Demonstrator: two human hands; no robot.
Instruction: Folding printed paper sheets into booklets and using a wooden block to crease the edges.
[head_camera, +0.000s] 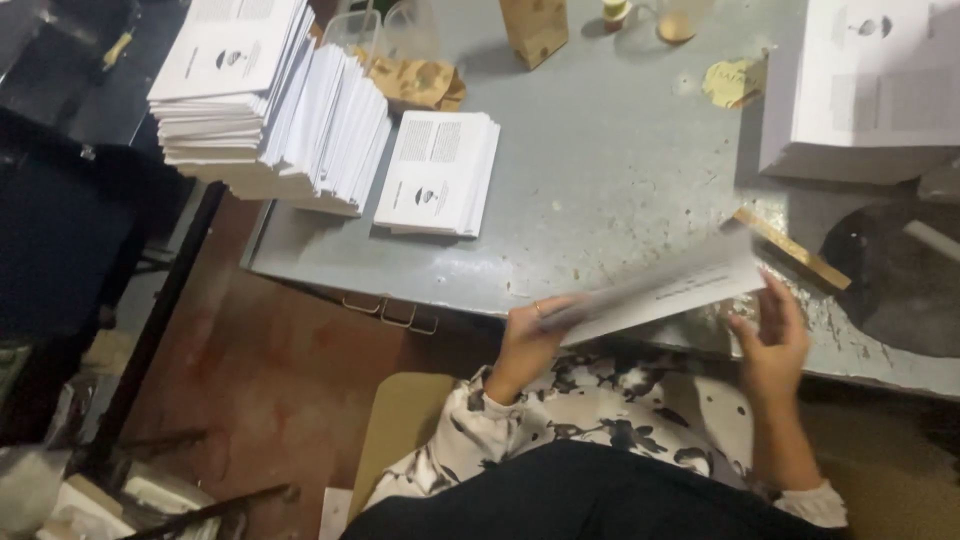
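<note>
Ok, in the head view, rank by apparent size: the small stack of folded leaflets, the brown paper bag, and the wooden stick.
1. Leaflet stack, clearly largest.
2. Stick and bag: too alike to rank; the bag is cut off by the frame.

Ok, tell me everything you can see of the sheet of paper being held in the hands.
The white printed paper sheet is motion-blurred, thin and flat, tilted so its right end rises, just above the near edge of the grey metal table. Faint dark print shows near its right end; unreadable. The left hand pinches its left end, while the right hand sits under its right corner, fingers spread, contact unclear.
</note>
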